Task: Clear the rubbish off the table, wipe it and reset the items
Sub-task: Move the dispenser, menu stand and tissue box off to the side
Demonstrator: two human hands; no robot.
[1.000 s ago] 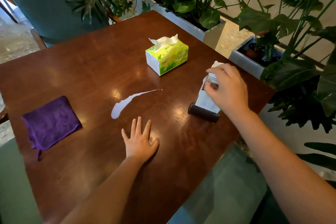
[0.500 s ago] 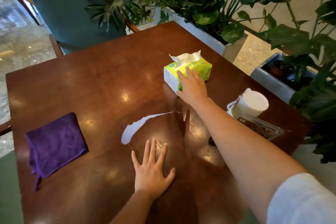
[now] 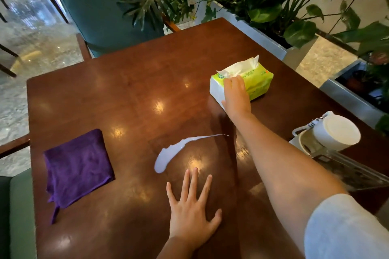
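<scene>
- Right hand (image 3: 235,95) now lies on the near end of the tissue pack (image 3: 255,82), fingers draped over its top edge; whether they are pinching a tissue or merely resting there cannot be told. A second ago this hand was at the stand by the right edge, so it has let that go and reached across.
- Table (image 3: 130,94): dark wood, largely bare, with the items spread well apart.
- Purple cloth (image 3: 77,167) lies folded near the left edge, untouched and in the same spot as before.
- Left hand (image 3: 192,214) stays flat on the table, fingers spread, holding nothing, just this side of the spill.
- Tissue pack sits toward the far right, a white sheet sticking up from its slot.
- White cup (image 3: 336,131) and clear stand (image 3: 357,174) rest at the right edge, now released.
- Spill (image 3: 174,152): a pale streak mid-table, between both hands, unchanged.
- Judgement: the reach suggests a tissue will be pulled to blot the spill first; wiping with the cloth and resetting are not yet begun.
</scene>
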